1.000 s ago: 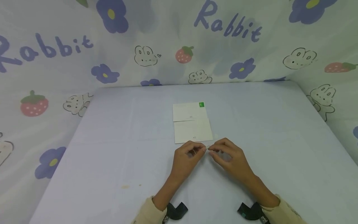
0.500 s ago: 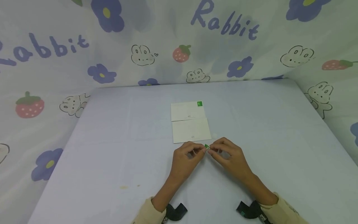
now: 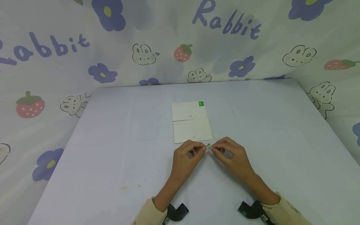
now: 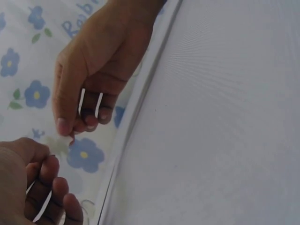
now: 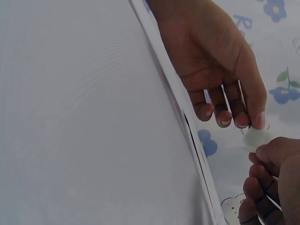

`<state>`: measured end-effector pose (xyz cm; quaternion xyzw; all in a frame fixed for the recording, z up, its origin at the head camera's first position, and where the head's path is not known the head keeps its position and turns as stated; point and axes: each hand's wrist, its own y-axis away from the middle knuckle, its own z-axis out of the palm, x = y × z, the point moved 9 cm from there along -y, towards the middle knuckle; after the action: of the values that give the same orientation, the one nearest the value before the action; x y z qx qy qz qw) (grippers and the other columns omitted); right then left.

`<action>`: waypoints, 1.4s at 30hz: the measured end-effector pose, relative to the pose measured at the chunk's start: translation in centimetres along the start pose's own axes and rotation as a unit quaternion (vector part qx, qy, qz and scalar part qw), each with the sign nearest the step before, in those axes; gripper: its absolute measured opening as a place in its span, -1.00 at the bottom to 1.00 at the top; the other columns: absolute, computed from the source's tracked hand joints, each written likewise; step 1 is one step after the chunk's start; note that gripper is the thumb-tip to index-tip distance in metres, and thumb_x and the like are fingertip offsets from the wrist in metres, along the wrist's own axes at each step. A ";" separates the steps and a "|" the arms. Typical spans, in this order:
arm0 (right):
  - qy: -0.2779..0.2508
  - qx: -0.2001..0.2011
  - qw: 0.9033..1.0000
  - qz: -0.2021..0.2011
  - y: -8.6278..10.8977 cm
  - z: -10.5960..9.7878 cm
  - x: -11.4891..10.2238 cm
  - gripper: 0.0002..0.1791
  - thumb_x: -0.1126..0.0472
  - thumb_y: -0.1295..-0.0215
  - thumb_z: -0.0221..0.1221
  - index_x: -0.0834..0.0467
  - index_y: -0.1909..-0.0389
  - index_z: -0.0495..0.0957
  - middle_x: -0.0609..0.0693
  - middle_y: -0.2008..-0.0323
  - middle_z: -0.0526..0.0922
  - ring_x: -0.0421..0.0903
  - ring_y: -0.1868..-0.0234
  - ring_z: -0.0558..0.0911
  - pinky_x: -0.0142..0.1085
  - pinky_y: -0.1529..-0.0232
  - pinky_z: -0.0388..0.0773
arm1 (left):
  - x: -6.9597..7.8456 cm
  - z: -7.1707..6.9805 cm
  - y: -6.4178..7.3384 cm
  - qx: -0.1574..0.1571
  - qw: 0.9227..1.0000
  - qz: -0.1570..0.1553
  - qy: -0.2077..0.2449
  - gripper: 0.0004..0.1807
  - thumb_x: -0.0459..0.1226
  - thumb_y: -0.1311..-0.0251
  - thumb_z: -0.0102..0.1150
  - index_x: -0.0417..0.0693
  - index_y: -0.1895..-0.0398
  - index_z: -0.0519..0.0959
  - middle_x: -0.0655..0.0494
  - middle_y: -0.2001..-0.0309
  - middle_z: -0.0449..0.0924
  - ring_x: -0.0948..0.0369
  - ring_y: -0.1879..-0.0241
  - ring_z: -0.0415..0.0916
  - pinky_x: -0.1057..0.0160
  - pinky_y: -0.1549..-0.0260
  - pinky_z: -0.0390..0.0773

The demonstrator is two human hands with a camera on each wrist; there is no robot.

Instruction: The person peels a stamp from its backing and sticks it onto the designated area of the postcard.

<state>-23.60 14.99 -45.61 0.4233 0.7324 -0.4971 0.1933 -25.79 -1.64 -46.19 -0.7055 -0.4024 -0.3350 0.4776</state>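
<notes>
In the head view, a small green stamp shows between the fingertips of both hands, just in front of two white envelopes. My left hand pinches its left side with thumb and forefinger. On its other side my right hand pinches it in the same way. Its pale, translucent side is what the right wrist view shows, partly covered by the thumbs. The near envelope lies flat, touching or slightly overlapping the far envelope. A green square stamp sits in the far envelope's upper right corner.
Both envelopes lie on a white-covered table. Printed fabric with rabbits, flowers and strawberries hangs behind and at the sides. Black wrist mounts stick out beneath the sleeves. Small yellowish stains mark the cloth at the front left.
The stamp has turned between the fingertips: first a pale sliver, then its green face, now a green corner. Both hands stay nearly in place. The head view has shifted slightly; the envelopes have not moved.
</notes>
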 end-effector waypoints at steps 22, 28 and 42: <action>0.033 0.026 0.999 0.004 -0.2 -0.9 0.8 -0.75 0.58 0.00 0.41 0.24 0.33 0.72 0.02 0.32 0.65 -0.16 0.41 0.51 -0.34 0.42 0.45 | 0.0 -0.5 -0.1 0.026 0.999 0.012 -0.020 -0.92 -0.23 -0.31 0.32 0.01 0.22 0.73 0.29 0.29 0.61 0.32 0.30 0.53 0.28 0.39 0.59; 0.031 0.020 0.999 0.009 -0.3 -1.2 0.9 -0.77 0.50 -0.07 0.42 0.16 0.30 0.74 -0.08 0.31 0.65 -0.22 0.38 0.51 -0.36 0.40 0.46 | 0.0 -0.6 -0.1 0.038 0.999 0.022 -0.018 -0.91 -0.22 -0.31 0.32 0.00 0.21 0.73 0.28 0.28 0.61 0.31 0.30 0.53 0.28 0.40 0.58; 0.041 0.026 0.999 -0.006 -0.4 -1.8 1.1 -0.78 0.49 -0.07 0.42 0.13 0.31 0.75 -0.09 0.32 0.65 -0.23 0.38 0.52 -0.40 0.37 0.47 | 0.3 -0.8 0.0 0.050 0.997 0.047 -0.019 -0.91 -0.24 -0.32 0.31 -0.04 0.22 0.73 0.21 0.30 0.62 0.28 0.32 0.53 0.29 0.44 0.57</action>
<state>-24.35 17.03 -45.35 0.4439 0.7290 -0.4992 0.1489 -25.75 -2.36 -45.65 -0.7049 -0.3938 -0.2781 0.5203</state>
